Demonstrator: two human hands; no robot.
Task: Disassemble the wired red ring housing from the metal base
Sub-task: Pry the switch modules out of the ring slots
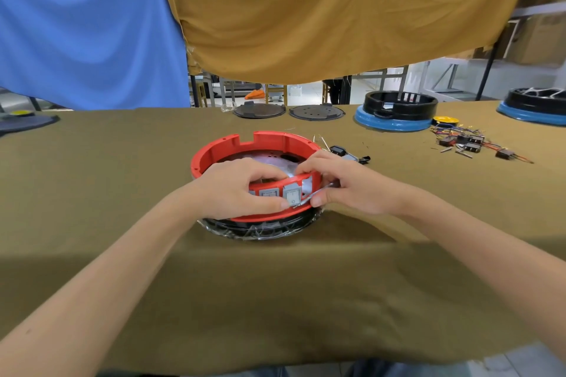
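1. At the near middle of the table (275,300), draped in an olive-brown cloth, two bare forearms are seen reaching in from the near corners.
2. A red ring (260,147) is seated on a black base (260,228) wrapped in clear film; a silvery metal plate (269,159) is visible inside the ring.
3. The near wall of the ring is gripped by the left hand (235,190), its fingers curled over the top edge and its thumb pressed against the outer face beside two grey switches (281,194).
4. A thin grey strip (318,191) at the ring's right side is pinched by the right hand (346,187), with the fingers curled over the rim.
5. Just beyond the right hand, a small black plug (346,154) is laid on the cloth.
6. Farther right, a heap of coloured wires (471,139) with small dark parts is spread out.
7. At the far edge, two dark round plates (288,111), a black ring on a blue base (398,110) and a yellow reel (445,121) are set.
8. Above the far edge, a blue cloth (85,24) and a mustard cloth (321,9) are hung.
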